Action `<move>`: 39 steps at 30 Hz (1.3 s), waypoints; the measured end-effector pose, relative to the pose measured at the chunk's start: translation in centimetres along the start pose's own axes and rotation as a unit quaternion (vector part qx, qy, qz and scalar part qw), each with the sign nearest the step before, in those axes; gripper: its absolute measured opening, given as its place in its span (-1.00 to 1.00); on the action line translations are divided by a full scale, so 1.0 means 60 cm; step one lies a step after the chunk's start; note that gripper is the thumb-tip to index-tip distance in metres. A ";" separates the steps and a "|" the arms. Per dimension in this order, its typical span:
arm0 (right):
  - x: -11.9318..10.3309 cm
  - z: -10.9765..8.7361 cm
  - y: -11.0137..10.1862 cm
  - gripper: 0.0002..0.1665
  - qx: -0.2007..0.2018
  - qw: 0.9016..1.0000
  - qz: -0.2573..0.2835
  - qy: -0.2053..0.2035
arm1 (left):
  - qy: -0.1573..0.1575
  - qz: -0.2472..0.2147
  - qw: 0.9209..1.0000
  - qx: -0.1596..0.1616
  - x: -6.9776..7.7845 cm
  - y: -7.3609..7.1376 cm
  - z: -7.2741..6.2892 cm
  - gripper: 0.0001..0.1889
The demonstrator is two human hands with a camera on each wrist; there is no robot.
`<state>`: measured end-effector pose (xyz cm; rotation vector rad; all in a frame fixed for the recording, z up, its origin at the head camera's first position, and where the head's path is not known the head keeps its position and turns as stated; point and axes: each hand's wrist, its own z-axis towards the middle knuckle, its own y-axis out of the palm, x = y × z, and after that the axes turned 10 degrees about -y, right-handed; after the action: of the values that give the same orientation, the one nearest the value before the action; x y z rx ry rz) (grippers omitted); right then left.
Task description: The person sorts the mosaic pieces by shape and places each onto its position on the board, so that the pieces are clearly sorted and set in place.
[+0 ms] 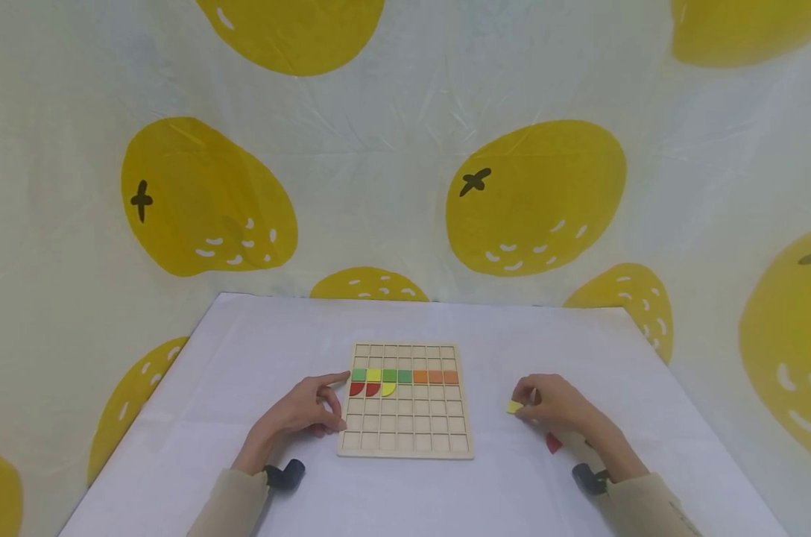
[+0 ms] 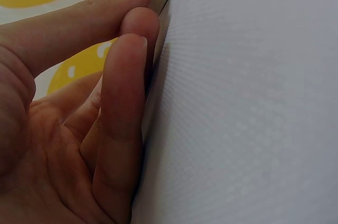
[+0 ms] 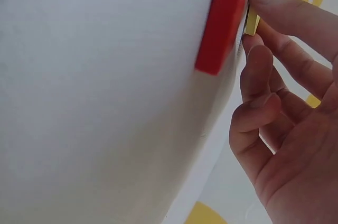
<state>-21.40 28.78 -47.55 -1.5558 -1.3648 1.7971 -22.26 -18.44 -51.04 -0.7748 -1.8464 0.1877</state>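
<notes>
Your left hand (image 1: 309, 409) rests against the left edge of the square wooden grid board (image 1: 406, 440) in the middle of the white table (image 1: 244, 350), index finger straight and pointing at the board's coloured row, fingers relaxed and holding nothing. Your right hand (image 1: 551, 403), well to the right of the board, has its grip pinched on a small yellow tile (image 1: 514, 406) that seems barely clear of the table. A red tile (image 1: 553, 443) lies just beside that hand. You appear to be at the pickup step; next, carry the yellow tile over the board and set it squarely into an empty cell, probably beside the yellow quarter-round piece (image 1: 388, 388).
</notes>
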 end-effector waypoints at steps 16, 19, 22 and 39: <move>-0.007 0.010 -0.009 -0.78 -0.006 1.000 -0.019 0.006 | 0.007 -0.003 1.000 -0.006 -0.002 -0.002 0.003 0.00; -0.007 0.015 -0.010 -0.80 -0.006 1.000 -0.025 0.008 | 0.006 -0.001 1.000 -0.005 -0.002 -0.002 0.003 0.00; -0.008 0.019 -0.012 -0.80 -0.005 1.000 -0.030 0.000 | 0.010 -0.001 1.000 -0.006 -0.001 -0.002 0.002 0.00; -0.040 0.043 -0.017 -0.83 0.005 0.997 -0.035 -0.065 | 0.003 -0.005 1.000 -0.005 0.000 -0.002 0.001 -0.01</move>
<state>-23.33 26.27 -45.65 -1.3899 -1.4469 1.8876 -22.35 -18.54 -51.00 -0.7732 -1.8458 0.1687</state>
